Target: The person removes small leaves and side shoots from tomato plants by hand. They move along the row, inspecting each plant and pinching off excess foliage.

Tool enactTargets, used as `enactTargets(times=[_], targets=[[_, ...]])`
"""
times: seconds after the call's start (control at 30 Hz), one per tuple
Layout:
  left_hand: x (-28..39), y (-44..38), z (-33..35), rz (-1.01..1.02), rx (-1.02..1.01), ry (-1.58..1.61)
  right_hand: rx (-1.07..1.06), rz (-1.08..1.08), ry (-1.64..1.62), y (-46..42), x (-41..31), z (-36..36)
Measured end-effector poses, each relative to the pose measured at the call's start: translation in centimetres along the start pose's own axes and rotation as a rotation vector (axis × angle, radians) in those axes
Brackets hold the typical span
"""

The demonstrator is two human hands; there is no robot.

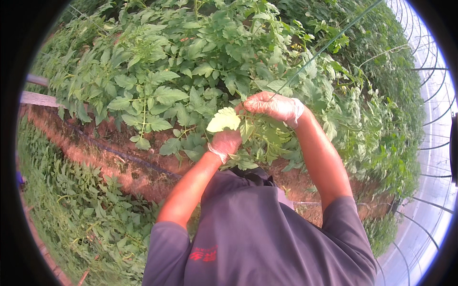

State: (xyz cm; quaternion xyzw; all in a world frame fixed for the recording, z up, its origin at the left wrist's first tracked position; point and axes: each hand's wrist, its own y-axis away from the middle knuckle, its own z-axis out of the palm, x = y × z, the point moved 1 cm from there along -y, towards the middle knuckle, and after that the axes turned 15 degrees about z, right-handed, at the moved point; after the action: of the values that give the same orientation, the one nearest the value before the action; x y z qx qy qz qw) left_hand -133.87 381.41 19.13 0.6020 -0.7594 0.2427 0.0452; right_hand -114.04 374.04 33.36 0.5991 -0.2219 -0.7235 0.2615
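My right hand (270,107), in a thin clear glove, is closed at the top of a tomato plant. A taut green twine (318,53) slants down from the upper right and ends at this hand's fingers. Just below, my left hand (226,141), gloved the same way, reaches up among the leaves; a pale, sunlit tomato leaf (224,120) covers its fingers, so its grip is hidden. The two hands are close together at the plant's stem, which is mostly covered by the fingers. Leafy shoots (273,137) hang beneath my right hand.
Dense tomato plants (150,68) with some yellow flowers (295,46) fill the bed ahead. A dark drip hose (118,152) runs along the reddish soil (143,182). Another plant row (96,221) grows at the lower left. Curved greenhouse ribs (434,94) and plastic film stand at right.
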Motion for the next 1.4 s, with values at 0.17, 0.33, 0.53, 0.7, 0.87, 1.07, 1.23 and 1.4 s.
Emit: enactTargets(times=[0.17, 0.33, 0.53, 0.7, 0.87, 1.07, 1.23, 1.4], targets=[[-0.3, -2.5, -0.9, 0.026, -0.016, 0.162, -0.256, -0.175, 0.169, 5.6, -3.4, -0.7], [-0.2, -4.3, -0.3, 0.105, -0.279, 0.022, 0.406, -0.203, 0.223, 7.0, -6.8, 1.8], [-2.5, -4.4, 1.6, -0.469, 0.096, 0.384, 0.940, -0.202, 0.763, 5.0, -7.3, 7.3], [-4.7, -4.4, 2.7, -0.833, 0.569, 0.745, 1.021, -0.177, 0.646, 4.1, -3.8, 9.9], [-7.1, -5.8, 3.0, -0.630, 0.461, 0.671, 1.076, -0.232, 0.422, 3.1, -0.6, 11.4], [-9.0, -6.7, -0.3, -0.643, 0.411, 0.670, 1.145, -0.139, -0.178, 2.6, 1.2, 6.5], [-8.7, -5.0, -5.3, -0.296, 0.531, 0.556, 0.977, -0.030, -0.552, 0.3, -1.0, -0.6], [-7.2, -2.9, -7.2, -0.087, 0.371, 0.430, 0.658, 0.069, -0.358, -3.7, -4.3, -3.2]])
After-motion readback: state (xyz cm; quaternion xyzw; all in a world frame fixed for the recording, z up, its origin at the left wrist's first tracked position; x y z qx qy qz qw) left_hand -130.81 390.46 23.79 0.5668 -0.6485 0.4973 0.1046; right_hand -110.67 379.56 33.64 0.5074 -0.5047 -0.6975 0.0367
